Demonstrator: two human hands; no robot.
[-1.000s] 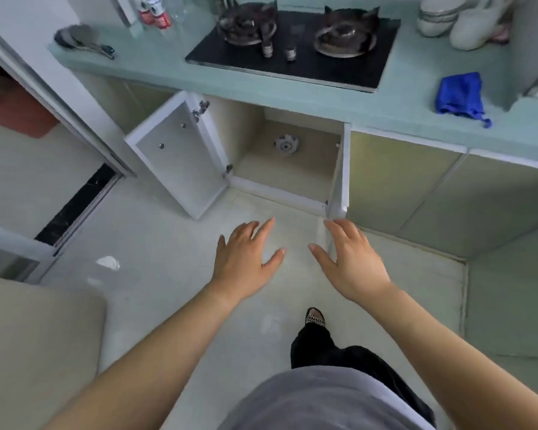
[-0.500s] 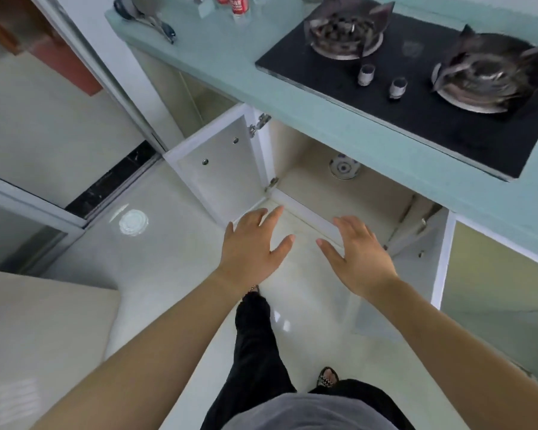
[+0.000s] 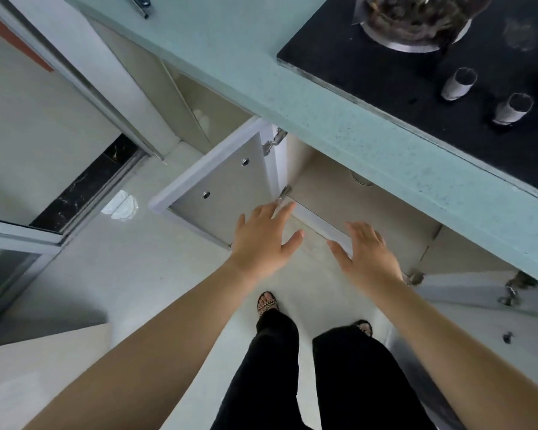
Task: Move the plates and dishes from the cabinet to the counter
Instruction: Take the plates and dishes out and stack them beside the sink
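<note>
Both hands are spread flat and empty, fingers apart, held in the air in front of the open cabinet point(image 3: 348, 193) under the teal bench point(image 3: 261, 66); the left hand point(image 3: 261, 240) hangs just before the swung-out left door point(image 3: 221, 193), the right hand point(image 3: 370, 256) over the cabinet's front sill, neither touching anything. Of the plates and dishes only a sliver of a pale round rim point(image 3: 361, 180) shows, deep on the cabinet floor beneath the bench edge; what it is I cannot tell. If ceramic, expect it heavy, stiff, smooth and breakable: best taken with both hands under opposite rims
</note>
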